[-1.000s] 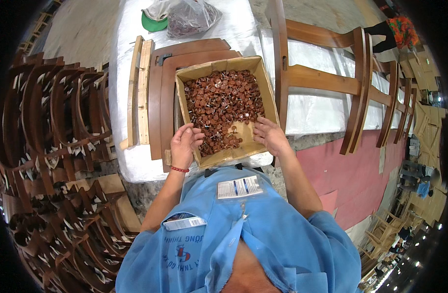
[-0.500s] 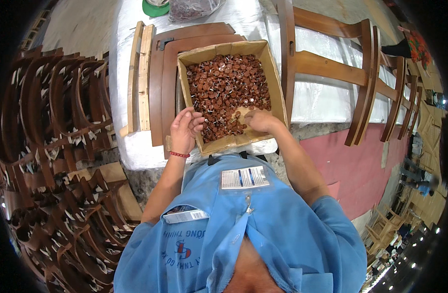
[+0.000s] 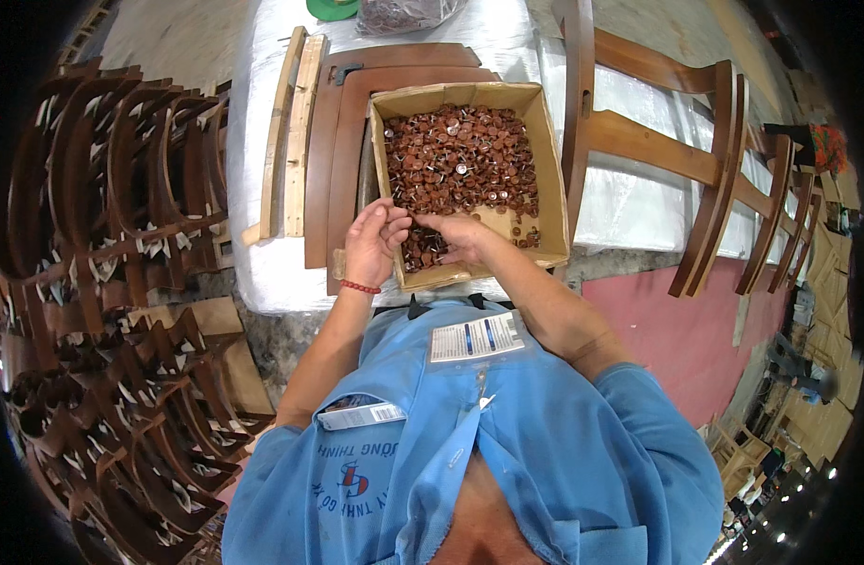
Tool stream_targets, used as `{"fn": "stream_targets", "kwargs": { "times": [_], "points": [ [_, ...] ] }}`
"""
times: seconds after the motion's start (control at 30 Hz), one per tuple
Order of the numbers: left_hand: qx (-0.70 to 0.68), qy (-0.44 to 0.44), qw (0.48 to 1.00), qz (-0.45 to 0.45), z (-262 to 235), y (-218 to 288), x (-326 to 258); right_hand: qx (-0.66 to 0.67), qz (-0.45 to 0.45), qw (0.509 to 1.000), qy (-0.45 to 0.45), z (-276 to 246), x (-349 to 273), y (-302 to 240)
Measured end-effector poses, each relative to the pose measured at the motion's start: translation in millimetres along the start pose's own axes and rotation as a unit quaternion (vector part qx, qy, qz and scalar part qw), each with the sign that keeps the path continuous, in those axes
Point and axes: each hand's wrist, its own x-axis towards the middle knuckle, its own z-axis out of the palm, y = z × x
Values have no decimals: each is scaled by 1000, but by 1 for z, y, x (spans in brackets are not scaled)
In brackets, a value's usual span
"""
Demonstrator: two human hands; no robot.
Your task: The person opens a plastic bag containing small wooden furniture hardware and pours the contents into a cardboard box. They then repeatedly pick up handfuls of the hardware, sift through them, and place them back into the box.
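An open cardboard box [image 3: 556,188] holds a heap of small brown round-headed nail glides [image 3: 455,155], their thin metal pins showing in places. At the box's near left rim, my left hand [image 3: 373,243] is closed, fingers curled and palm turned up; anything inside it is too small to make out. My right hand [image 3: 458,237] reaches over the near left part of the heap, fingers stretched toward the left fingertips and thumb apart. Its fingertips are close to the left hand; whether they touch, I cannot tell. Some box bottom shows right of this hand, with a few scattered glides.
Brown wooden panels [image 3: 342,160] lie under and left of the box, beside two pale wood strips [image 3: 300,141]. Brown chair frames [image 3: 648,141] lie at the right on the wrapped white surface [image 3: 262,273]. Stacked curved wooden parts [image 3: 121,188] fill the left side. A dark plastic bag [image 3: 408,14] sits behind.
My right hand has moved left across the box, from the bared bottom to beside my left hand. The left fingers have curled in more. The whole view has shifted slightly.
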Motion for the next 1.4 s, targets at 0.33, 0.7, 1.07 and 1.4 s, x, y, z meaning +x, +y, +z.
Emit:
{"fn": "stream_targets", "kwargs": {
  "times": [0.33, 0.7, 1.07, 1.4],
  "points": [
    [2, 7, 1000, -1, 2, 2, -2, 293, -24, 955, -51, 27, 5, -6],
    [18, 15, 1000, -5, 5, 2, -5, 483, -167, 859, -26, -24, -18, -41],
    [6, 31, 999, -42, -6, 44, -12, 241, -261, 929, 103, -86, -93, 14],
    [103, 14, 992, -66, 5, 45, -9, 235, -289, 917, 146, -114, -125, 52]
  ]
}}
